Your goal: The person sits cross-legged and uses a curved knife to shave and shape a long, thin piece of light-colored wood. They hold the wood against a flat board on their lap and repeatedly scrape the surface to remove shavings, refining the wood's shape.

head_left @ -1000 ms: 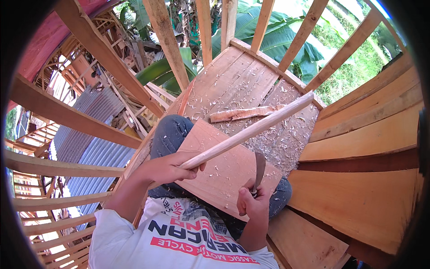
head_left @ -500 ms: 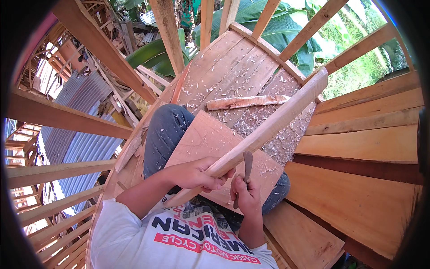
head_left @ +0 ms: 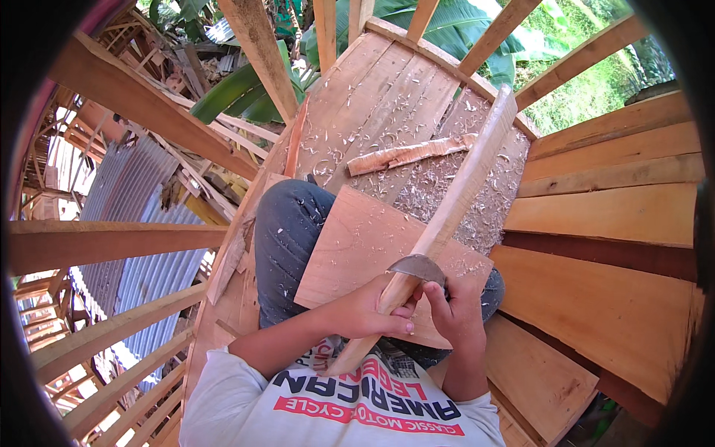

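My left hand [head_left: 365,309] is wrapped round the lower part of a long, pale wooden stick [head_left: 468,182]. The stick slants from my shirt up to the far right. My right hand [head_left: 457,313] is closed on a knife, whose handle is mostly hidden by the fingers. Its curved dark blade [head_left: 417,266] lies across the stick, just beyond my left hand. Under both hands a flat square board [head_left: 357,231] rests over my legs, with a few shavings on it. A rough, bark-like strip of wood [head_left: 406,156] lies beyond the board.
Curled shavings [head_left: 424,195] cover much of the plank floor [head_left: 365,78] ahead. Wide boards [head_left: 596,298] line the right side. Wooden posts [head_left: 261,56] surround me at the front and left. Corrugated metal sheets [head_left: 145,261] and scrap wood lie outside, left.
The knife has gone from upright beside the stick to lying across it. The stick has swung to a steeper angle, its far end moving left. The whole view has shifted slightly.
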Demonstrator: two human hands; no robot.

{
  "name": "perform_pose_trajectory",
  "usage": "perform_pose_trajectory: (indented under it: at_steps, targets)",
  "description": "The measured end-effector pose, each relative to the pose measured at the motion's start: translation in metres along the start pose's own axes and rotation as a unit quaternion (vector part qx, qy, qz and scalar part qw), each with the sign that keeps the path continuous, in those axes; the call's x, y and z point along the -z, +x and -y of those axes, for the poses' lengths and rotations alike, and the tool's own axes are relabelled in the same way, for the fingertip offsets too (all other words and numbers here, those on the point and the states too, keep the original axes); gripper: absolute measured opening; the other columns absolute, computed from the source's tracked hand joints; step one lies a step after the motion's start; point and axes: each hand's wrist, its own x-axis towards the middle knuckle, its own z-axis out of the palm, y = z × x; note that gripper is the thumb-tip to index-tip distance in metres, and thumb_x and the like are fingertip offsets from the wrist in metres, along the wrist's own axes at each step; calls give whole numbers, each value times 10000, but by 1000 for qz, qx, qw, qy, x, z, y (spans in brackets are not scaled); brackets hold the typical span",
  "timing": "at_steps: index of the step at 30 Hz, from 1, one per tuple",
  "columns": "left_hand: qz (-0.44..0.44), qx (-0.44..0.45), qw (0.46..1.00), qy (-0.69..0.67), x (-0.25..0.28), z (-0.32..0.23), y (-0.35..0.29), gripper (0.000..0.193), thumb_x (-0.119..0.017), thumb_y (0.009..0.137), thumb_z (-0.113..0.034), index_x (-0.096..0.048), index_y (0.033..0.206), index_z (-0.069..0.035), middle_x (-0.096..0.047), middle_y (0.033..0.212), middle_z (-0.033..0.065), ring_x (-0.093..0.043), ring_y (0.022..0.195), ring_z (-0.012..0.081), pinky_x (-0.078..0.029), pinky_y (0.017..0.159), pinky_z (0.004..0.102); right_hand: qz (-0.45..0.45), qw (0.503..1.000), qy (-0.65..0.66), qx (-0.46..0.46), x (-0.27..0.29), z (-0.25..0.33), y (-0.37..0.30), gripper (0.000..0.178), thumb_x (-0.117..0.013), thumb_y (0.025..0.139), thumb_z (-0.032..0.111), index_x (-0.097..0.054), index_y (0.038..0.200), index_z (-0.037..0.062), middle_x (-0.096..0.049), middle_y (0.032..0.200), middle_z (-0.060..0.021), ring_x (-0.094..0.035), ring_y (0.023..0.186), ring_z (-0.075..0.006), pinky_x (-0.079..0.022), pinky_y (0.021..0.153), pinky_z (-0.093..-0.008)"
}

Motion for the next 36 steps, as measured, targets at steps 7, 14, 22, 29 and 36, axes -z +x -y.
perform_pose_trajectory:
  at_steps: [7, 14, 22, 29, 36]
  targets:
    - [28, -18, 998, 49, 1, 2, -7, 388, -615, 754, 9, -395, 1067, -54, -371, 746, -25, -372, 649, 53, -352, 607, 211, -70, 978, -185, 62, 8, 2, 6, 511, -663, 743, 526, -571, 652, 31, -482, 529, -134, -523, 499, -322, -384, 455, -358]
    - [38, -45, 995, 80, -2, -2, -11, 371, -586, 746, 34, -398, 1053, -57, -369, 730, -36, -375, 660, 49, -349, 622, 205, -145, 953, -238, 118, 18, -6, 21, 612, -693, 616, 632, -497, 590, 53, -458, 488, -100, -505, 448, -290, -381, 418, -350]
    - [42, -25, 995, 84, -7, 20, -21, 359, -575, 729, 61, -414, 1028, -58, -362, 727, -41, -374, 664, 47, -363, 626, 210, -274, 958, -78, 20, 34, -34, 40, 627, -500, 876, 572, -383, 590, 28, -305, 498, -31, -314, 465, -132, -261, 434, -314]
    - [-23, -28, 999, -2, -3, 8, -24, 369, -590, 728, 63, -410, 1024, -63, -366, 719, -38, -390, 633, 44, -390, 584, 201, -205, 979, -1, -8, 48, -25, 16, 565, -561, 879, 478, -475, 601, -6, -374, 491, -42, -347, 489, -128, -296, 453, -316]
    - [36, -15, 999, -11, -6, 8, -15, 375, -583, 730, 53, -396, 1032, -67, -364, 715, -40, -395, 630, 42, -382, 562, 204, -110, 983, -125, 71, 3, 4, -1, 552, -687, 717, 553, -571, 612, 24, -500, 498, -137, -533, 476, -328, -398, 451, -387]
